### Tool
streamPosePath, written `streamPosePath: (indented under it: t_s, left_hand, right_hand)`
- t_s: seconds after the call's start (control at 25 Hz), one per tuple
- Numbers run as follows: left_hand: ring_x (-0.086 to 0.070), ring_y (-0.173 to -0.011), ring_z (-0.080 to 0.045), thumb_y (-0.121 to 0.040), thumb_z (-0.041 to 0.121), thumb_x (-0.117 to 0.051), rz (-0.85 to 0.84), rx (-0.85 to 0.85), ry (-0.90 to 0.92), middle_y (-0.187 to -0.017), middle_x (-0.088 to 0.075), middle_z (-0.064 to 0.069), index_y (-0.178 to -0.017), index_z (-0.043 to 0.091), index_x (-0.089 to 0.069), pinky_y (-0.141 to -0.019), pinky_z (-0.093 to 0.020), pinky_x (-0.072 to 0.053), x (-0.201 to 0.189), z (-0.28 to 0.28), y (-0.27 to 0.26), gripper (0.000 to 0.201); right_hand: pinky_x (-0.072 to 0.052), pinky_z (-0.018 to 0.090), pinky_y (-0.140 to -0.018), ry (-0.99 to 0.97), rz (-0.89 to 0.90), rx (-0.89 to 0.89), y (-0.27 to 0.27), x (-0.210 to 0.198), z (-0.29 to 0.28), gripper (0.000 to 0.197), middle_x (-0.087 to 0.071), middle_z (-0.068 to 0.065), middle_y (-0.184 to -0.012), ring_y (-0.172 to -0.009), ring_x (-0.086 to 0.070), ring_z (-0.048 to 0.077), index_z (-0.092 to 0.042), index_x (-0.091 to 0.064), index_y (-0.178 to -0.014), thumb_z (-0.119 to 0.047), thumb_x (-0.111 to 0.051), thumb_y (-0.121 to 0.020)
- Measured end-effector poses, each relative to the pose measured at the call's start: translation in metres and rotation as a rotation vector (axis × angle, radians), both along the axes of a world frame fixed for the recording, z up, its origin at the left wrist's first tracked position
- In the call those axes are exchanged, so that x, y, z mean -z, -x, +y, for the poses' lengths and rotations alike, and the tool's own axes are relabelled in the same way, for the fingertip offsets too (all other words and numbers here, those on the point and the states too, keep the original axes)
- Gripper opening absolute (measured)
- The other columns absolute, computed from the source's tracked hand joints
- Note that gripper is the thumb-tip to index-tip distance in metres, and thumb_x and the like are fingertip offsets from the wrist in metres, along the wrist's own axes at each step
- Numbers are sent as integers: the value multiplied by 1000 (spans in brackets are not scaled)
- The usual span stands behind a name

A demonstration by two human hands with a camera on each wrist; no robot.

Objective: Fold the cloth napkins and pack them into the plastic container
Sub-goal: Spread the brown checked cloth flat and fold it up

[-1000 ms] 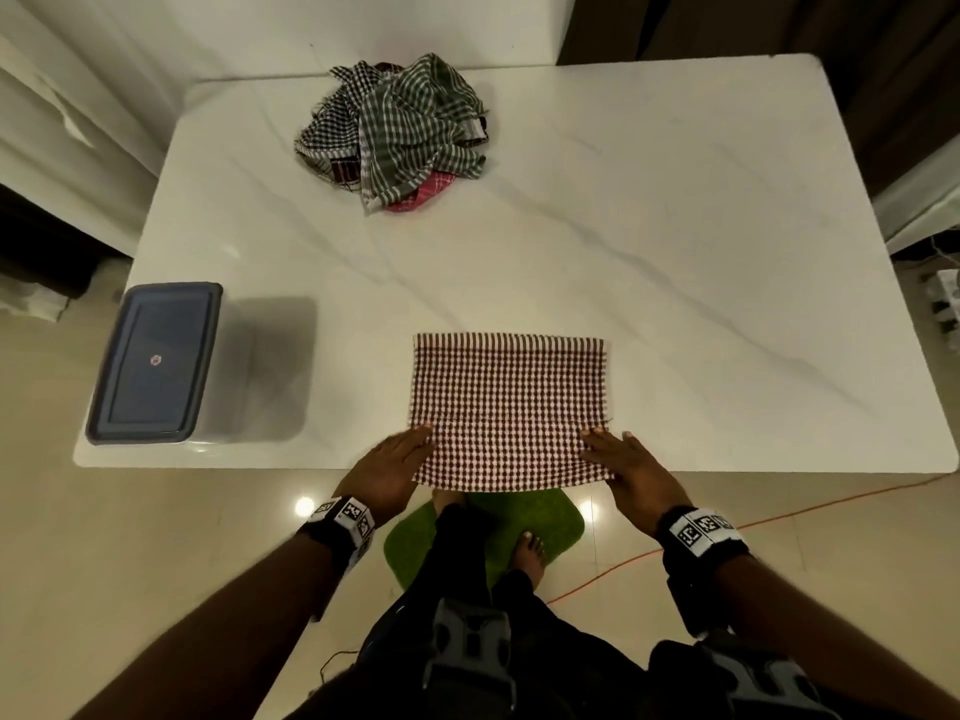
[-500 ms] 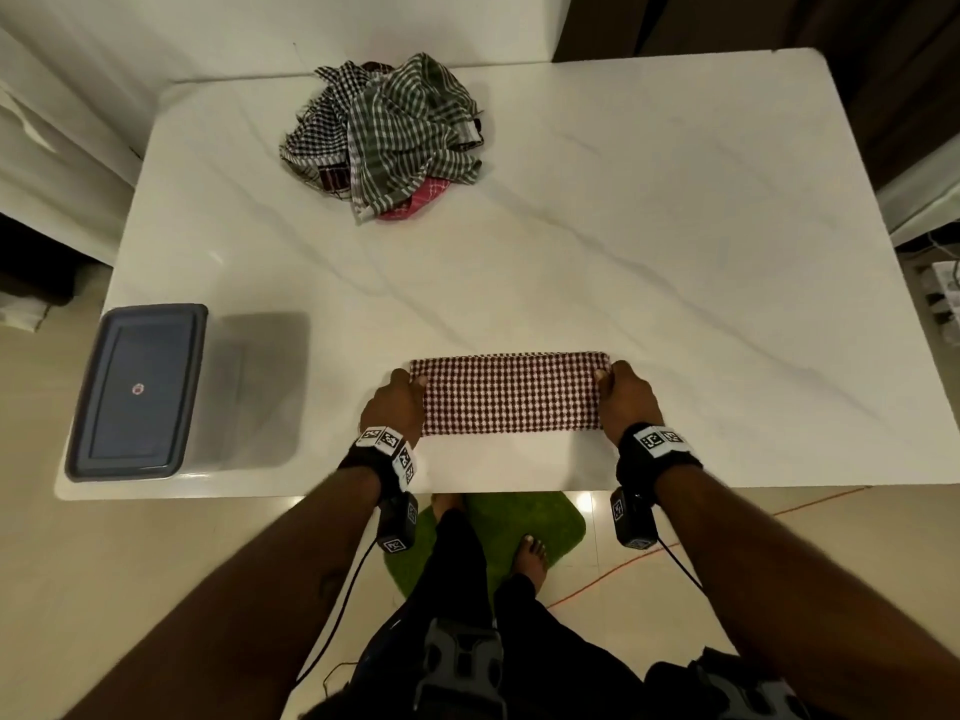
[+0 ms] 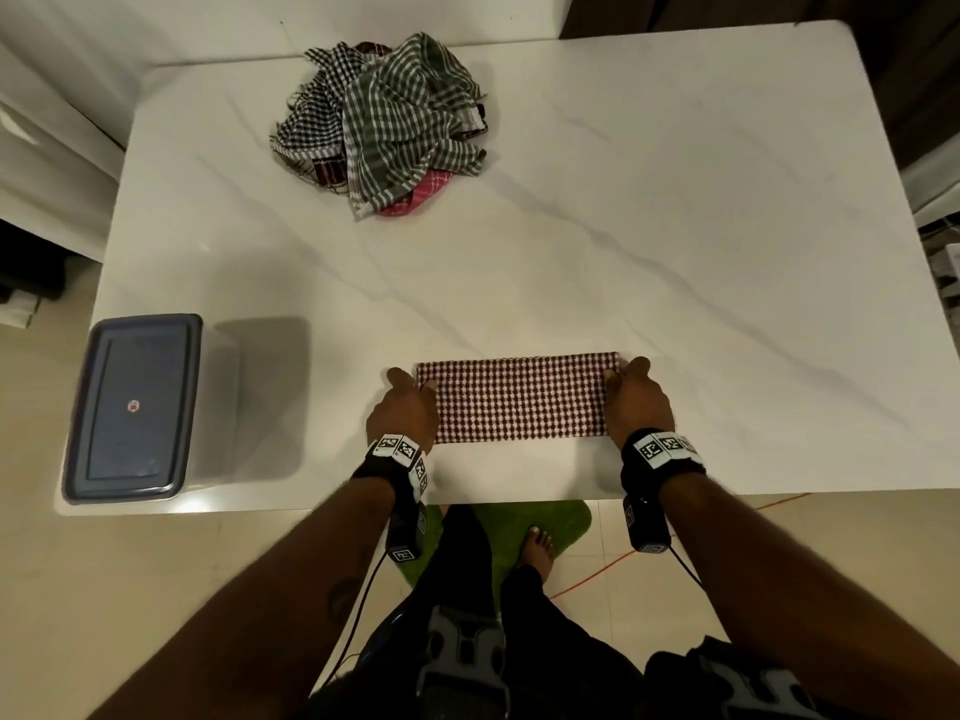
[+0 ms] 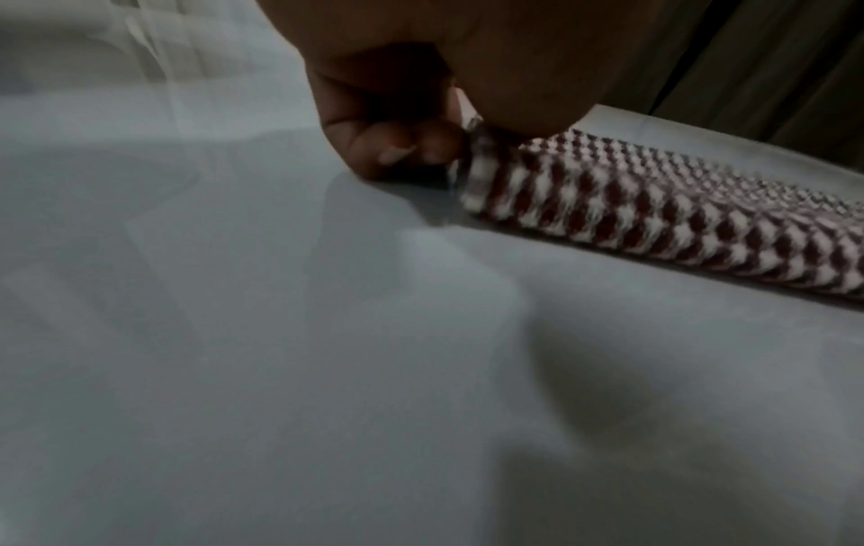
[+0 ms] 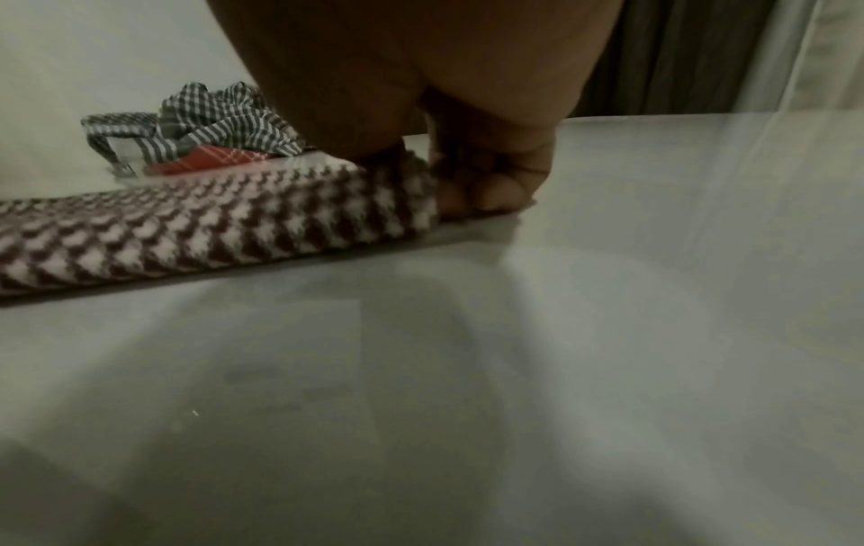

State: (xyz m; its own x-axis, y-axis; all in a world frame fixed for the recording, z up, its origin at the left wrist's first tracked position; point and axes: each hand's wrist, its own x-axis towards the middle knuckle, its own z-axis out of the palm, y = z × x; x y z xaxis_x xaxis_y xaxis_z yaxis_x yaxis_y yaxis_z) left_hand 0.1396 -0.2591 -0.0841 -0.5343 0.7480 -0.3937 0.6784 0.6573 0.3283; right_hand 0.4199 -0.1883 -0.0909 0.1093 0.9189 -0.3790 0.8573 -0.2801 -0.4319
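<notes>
A maroon-and-white checked napkin (image 3: 517,397) lies folded in half as a wide strip near the table's front edge. My left hand (image 3: 408,407) pinches its left end (image 4: 486,173), fingers curled against the table. At the strip's right end (image 5: 397,192), my right hand (image 3: 631,400) pinches the cloth the same way. The plastic container (image 3: 132,407), grey-blue lid on, stands at the front left corner of the table. A heap of unfolded checked napkins (image 3: 384,122) sits at the back, also visible as the napkin heap (image 5: 196,125) in the right wrist view.
The white marble table (image 3: 675,226) stretches bare to the right and behind the strip. Its front edge runs just below my wrists. A green mat (image 3: 566,522) and an orange cable (image 3: 597,579) lie on the floor beneath.
Both hands carried the napkin's near edge away from me onto its far edge, turning the flat square into a half-height strip. Since half a second ago the hands have barely moved.
</notes>
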Motion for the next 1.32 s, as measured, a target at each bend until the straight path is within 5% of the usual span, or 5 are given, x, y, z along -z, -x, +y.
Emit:
streamPosePath:
  t_s: [0.32,0.56,0.88,1.08,1.32]
  left_hand:
    - [-28,-143,-31,-95,31,-36,230,923,-245,-154,-33,-15,-146,4,-36,-119,-47,-20,25,-8,-51,57]
    - [-6,-150,-24,-98,39,-27,325,784,-78,-162,-5,-9,-154,10,-10,-120,-49,-9,37,-38,7,65]
    - [-30,-142,-35,-81,12,-37,286,768,-130,-152,-35,-17,-145,5,-38,-116,-56,-23,11,-31,-1,64]
    - [-61,-103,-27,-71,12,-61,168,1190,-271,-117,-63,-7,-116,14,-65,-94,-44,-48,9,-32,-54,45]
    - [-21,-145,-34,-80,14,-60,314,930,-19,-157,-25,-14,-146,11,-36,-118,-54,-16,-3,-12,-36,70]
  right_hand:
    - [0,56,-118,-121,-245,-831,76,16,-44,65,-3,16,-162,-149,3,32,-4,-9,-153,-38,-27,-100]
    - [6,55,-118,-108,-333,-859,-16,31,-21,77,14,10,-160,-148,14,26,-11,7,-154,-56,-18,-97]
    - [-2,61,-116,-157,-405,-884,-35,8,-9,74,-16,16,-160,-148,-9,33,-5,-27,-150,-43,-40,-87]
    - [-3,61,-114,-158,-299,-844,-34,5,-13,72,-31,15,-154,-146,-20,34,-7,-39,-144,-42,-46,-82]
    - [-33,54,-101,-96,-156,-1024,-24,-15,-62,65,-53,10,-132,-118,-48,33,-21,-56,-129,-49,-28,-77]
